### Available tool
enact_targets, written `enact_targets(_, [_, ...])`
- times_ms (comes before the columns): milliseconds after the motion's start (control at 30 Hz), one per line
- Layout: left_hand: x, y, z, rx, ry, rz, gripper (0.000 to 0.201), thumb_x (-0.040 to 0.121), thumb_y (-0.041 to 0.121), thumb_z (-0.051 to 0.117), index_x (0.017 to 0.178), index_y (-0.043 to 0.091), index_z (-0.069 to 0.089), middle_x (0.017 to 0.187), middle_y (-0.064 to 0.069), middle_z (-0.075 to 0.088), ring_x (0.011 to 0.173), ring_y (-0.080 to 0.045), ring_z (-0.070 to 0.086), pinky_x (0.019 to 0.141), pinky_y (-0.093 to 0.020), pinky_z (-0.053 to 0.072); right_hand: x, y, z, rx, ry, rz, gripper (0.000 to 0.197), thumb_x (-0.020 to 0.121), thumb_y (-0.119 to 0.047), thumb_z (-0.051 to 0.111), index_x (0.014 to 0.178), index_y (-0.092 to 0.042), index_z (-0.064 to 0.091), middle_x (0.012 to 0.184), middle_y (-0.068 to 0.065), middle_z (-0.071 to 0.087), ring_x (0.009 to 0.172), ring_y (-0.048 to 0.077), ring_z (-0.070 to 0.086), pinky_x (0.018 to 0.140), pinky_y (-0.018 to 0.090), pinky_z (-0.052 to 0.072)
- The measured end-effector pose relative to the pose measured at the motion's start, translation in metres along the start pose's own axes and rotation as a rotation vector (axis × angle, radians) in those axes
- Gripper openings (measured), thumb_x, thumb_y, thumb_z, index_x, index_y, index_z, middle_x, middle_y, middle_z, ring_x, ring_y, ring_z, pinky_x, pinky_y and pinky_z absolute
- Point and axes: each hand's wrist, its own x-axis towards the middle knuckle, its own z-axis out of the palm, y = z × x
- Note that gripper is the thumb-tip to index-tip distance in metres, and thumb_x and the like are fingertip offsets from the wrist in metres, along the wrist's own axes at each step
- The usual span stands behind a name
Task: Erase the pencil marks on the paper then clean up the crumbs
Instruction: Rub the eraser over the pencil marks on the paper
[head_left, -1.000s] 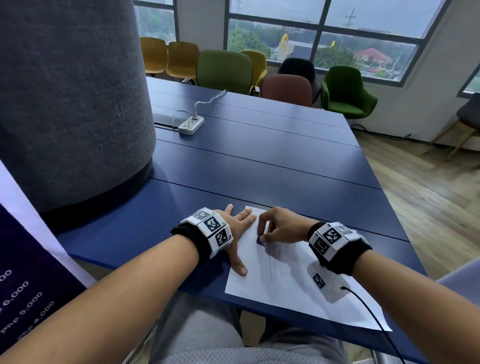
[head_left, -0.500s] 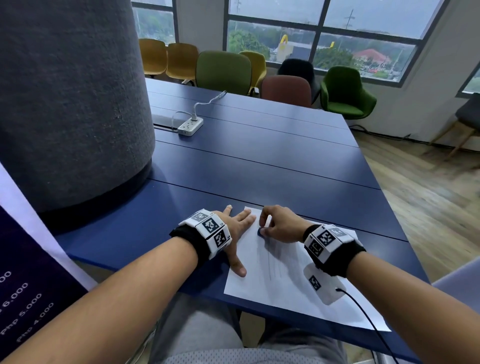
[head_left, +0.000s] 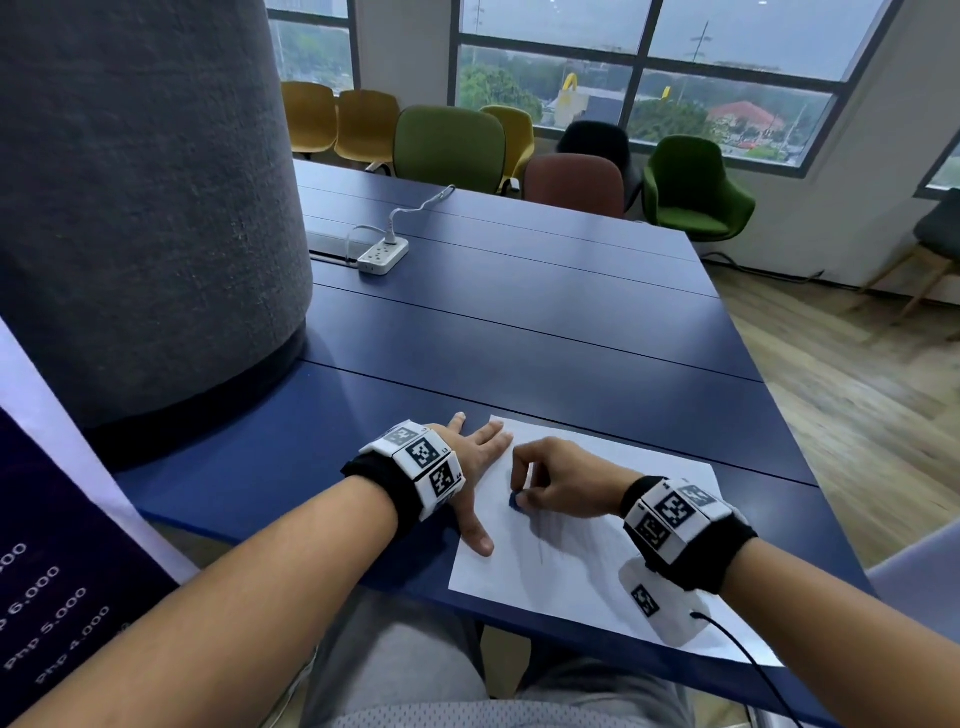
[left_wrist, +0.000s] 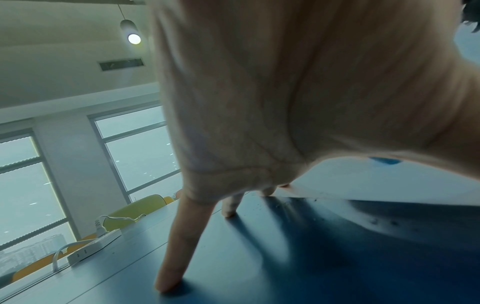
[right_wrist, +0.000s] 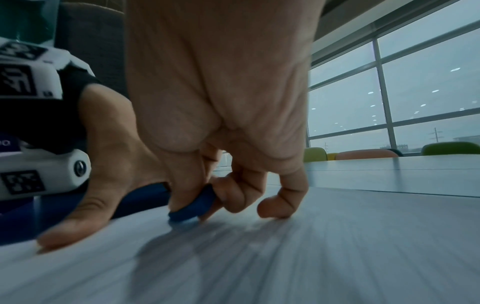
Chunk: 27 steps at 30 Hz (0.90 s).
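Observation:
A white sheet of paper (head_left: 582, 566) lies at the near edge of the blue table (head_left: 519, 338), with grey pencil smudges (head_left: 548, 530) near its middle. My right hand (head_left: 550, 480) pinches a small blue eraser (head_left: 514, 501) and presses it onto the paper; the right wrist view shows the eraser (right_wrist: 193, 207) between thumb and curled fingers, touching the sheet. My left hand (head_left: 475, 467) lies flat with straight fingers spread over the paper's left edge, thumb (head_left: 475, 535) on the sheet. Small dark crumbs (left_wrist: 285, 202) speckle the table by the paper's edge.
A large grey cylindrical column (head_left: 140, 208) stands on the table's left. A white power strip (head_left: 382, 256) with its cable lies further back. Coloured chairs (head_left: 449, 148) line the far side below the windows. A dark printed banner (head_left: 47, 597) is at the near left.
My right hand has slid the eraser toward me along the pencil marks, after a small stroke away. The left hand has stayed flat on the paper's edge.

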Motion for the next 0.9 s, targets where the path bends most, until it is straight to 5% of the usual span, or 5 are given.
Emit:
enact_targets(233, [-0.001, 0.001, -0.001, 0.007, -0.003, -0.004, 0.143, 0.057, 0.072, 0.08, 0.153, 0.036, -0.02, 0.16, 0.02, -0.024, 0.149, -0.028, -0.02, 0.117, -0.063, 0.015, 0.012, 0.001, -0.005, -0.011, 0.163, 0.056, 0.009, 0.085, -0.017, 0.069, 0.091, -0.016, 0.062, 0.077, -0.007, 0.058, 0.071, 0.009, 0.056, 0.065, 0.022, 0.041])
enact_targets(400, [0.001, 0.001, 0.0, 0.016, -0.003, -0.006, 0.145, 0.055, 0.072, 0.08, 0.153, 0.037, -0.02, 0.159, 0.021, -0.025, 0.149, -0.028, -0.02, 0.117, -0.062, 0.016, 0.0, -0.002, -0.004, -0.027, -0.081, -0.019, 0.008, 0.083, -0.019, 0.07, 0.081, -0.023, 0.063, 0.071, -0.011, 0.062, 0.062, 0.001, 0.054, 0.056, 0.014, 0.038])
enact_targets(600, [0.003, -0.001, 0.001, -0.001, 0.006, 0.011, 0.145, 0.054, 0.072, 0.081, 0.152, 0.04, -0.021, 0.16, 0.02, -0.024, 0.148, -0.03, -0.02, 0.116, -0.064, 0.016, 0.012, -0.001, -0.001, 0.022, 0.13, 0.008, 0.011, 0.082, -0.019, 0.072, 0.081, -0.02, 0.061, 0.07, -0.01, 0.059, 0.064, 0.005, 0.055, 0.062, 0.021, 0.043])
enact_targets(767, [0.003, -0.001, 0.001, 0.017, 0.003, 0.01, 0.144, 0.054, 0.074, 0.08, 0.153, 0.038, -0.02, 0.16, 0.02, -0.024, 0.148, -0.031, -0.02, 0.117, -0.062, 0.017, 0.007, -0.003, 0.0, -0.002, -0.078, -0.048, 0.008, 0.08, -0.022, 0.073, 0.081, -0.024, 0.065, 0.077, -0.005, 0.067, 0.067, 0.006, 0.059, 0.064, 0.021, 0.046])
enact_targets(900, [0.004, -0.003, 0.002, 0.011, 0.007, 0.022, 0.146, 0.053, 0.074, 0.081, 0.151, 0.042, -0.023, 0.159, 0.02, -0.024, 0.148, -0.031, -0.019, 0.116, -0.063, 0.019, 0.015, -0.007, -0.001, -0.002, 0.06, -0.037, 0.014, 0.08, -0.019, 0.072, 0.078, -0.025, 0.06, 0.072, -0.01, 0.062, 0.065, 0.005, 0.056, 0.061, 0.02, 0.042])
